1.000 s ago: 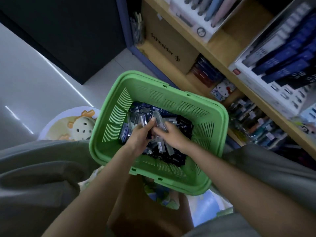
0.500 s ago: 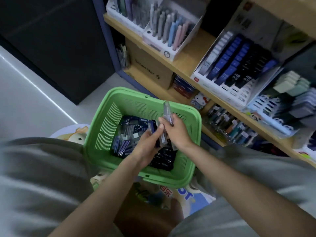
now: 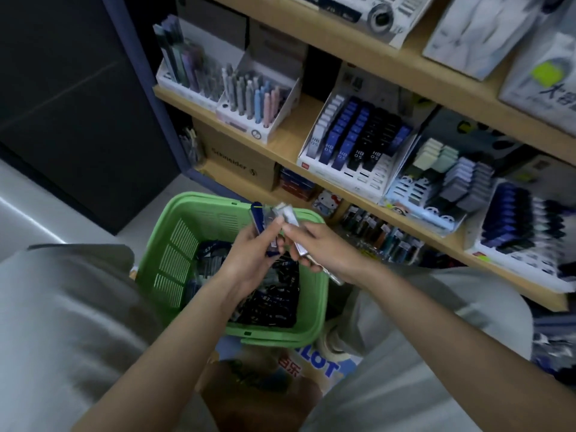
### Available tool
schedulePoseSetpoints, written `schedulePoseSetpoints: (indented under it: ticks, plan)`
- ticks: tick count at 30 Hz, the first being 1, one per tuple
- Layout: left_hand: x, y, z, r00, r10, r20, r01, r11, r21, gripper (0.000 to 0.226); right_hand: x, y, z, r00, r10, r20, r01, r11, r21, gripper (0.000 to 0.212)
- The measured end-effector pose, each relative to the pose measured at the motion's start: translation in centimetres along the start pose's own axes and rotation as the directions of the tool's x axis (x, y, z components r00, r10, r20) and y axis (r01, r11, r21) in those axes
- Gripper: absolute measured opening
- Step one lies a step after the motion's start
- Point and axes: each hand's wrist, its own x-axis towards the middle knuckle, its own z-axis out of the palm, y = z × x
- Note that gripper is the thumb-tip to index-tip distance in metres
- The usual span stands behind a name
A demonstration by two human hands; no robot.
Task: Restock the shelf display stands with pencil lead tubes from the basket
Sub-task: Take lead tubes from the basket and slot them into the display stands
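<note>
1. At frame centre, above the green basket (image 3: 162,269), the left hand (image 3: 249,260) pinches several pencil lead tubes (image 3: 260,219).
2. The right hand (image 3: 324,247) clasps a pale tube (image 3: 288,215).
3. The tubes look light, rigid and smooth; grip mid-body.
4. Destination is probably the display stand (image 3: 371,179), centre right.

Basket (image 3: 174,269): bright green, slotted walls. Tubes in basket (image 3: 274,304): dark navy and black, white print. Tube in left hand (image 3: 258,221): dark blue, thin yellow line. Tube in right hand (image 3: 288,215): clear, silver-grey. Display stand (image 3: 352,179): white; tubes inside in white, blue, black columns. Shelf (image 3: 290,148): light wood.
</note>
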Motion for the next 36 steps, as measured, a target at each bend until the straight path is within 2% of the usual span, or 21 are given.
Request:
schedulePoseSetpoints:
  ticks: [7,10,11,14,16,18,20,23,26,29,32,36]
  plan:
    - [-1.3,0.8,1.8,0.999,-0.007,0.042,0.007,1.0,-0.002,0.019,-2.9,-0.7,-1.2,0.998,-0.005,0.057,0.013,0.991,-0.13,0.036]
    - [-1.8,1.7,2.9,0.999,0.026,0.023,-0.027,1.0,0.004,0.024,-4.4,-1.3,-1.6,0.998,-0.031,0.055,0.04,0.986,-0.161,0.019]
    - [-1.9,2.1,3.3,1.0,0.028,-0.011,-0.028,1.0,0.001,0.022,-4.9,-1.4,-1.9,0.999,-0.023,0.039,0.029,0.987,-0.156,0.025]
    - [-1.7,3.5,4.0,0.998,0.008,-0.059,-0.01,0.999,-0.037,0.014,-6.6,-1.8,-3.0,0.995,-0.039,-0.087,0.04,0.999,0.019,0.048]
    - [-1.7,4.2,4.4,0.999,-0.035,-0.029,0.034,0.998,-0.055,0.017,-7.6,-2.4,-3.7,0.967,-0.1,-0.232,0.147,0.97,0.195,0.052]
    - [-2.0,4.8,5.2,0.997,-0.072,0.007,0.072,0.996,-0.053,0.029,-8.4,-3.2,-4.0,0.923,-0.144,-0.358,0.269,0.904,0.331,0.054]
    - [-2.4,5.1,6.3,0.996,-0.083,0.04,0.085,0.996,-0.034,0.034,-9.2,-3.9,-4.0,0.881,-0.173,-0.441,0.367,0.838,0.404,0.05]
    - [-3.2,5.6,8.3,0.989,-0.074,0.127,0.077,0.997,-0.026,0.022,-10.1,-4.6,-3.8,0.866,-0.177,-0.468,0.387,0.829,0.403,0.035]
    - [-3.4,6.6,10.0,0.982,-0.062,0.181,0.068,0.997,-0.032,0.02,-10.6,-5.3,-4.3,0.858,-0.13,-0.497,0.336,0.874,0.352,0.026]
    - [-3.1,7.8,11.1,0.98,-0.058,0.191,0.063,0.998,-0.021,0.03,-11.4,-6.3,-5.3,0.858,-0.08,-0.508,0.251,0.927,0.279,0.01]
    - [-2.5,9.4,12.2,0.981,-0.043,0.187,0.045,0.999,-0.005,0.031,-12.9,-7.9,-7.2,0.837,-0.108,-0.536,0.146,0.989,0.029,0.016]
    - [-1.4,12.0,13.7,0.975,-0.022,0.221,0.018,1.0,0.019,0.038,-15.2,-11.1,-10.7,0.791,-0.254,-0.556,0.068,0.941,-0.332,0.017]
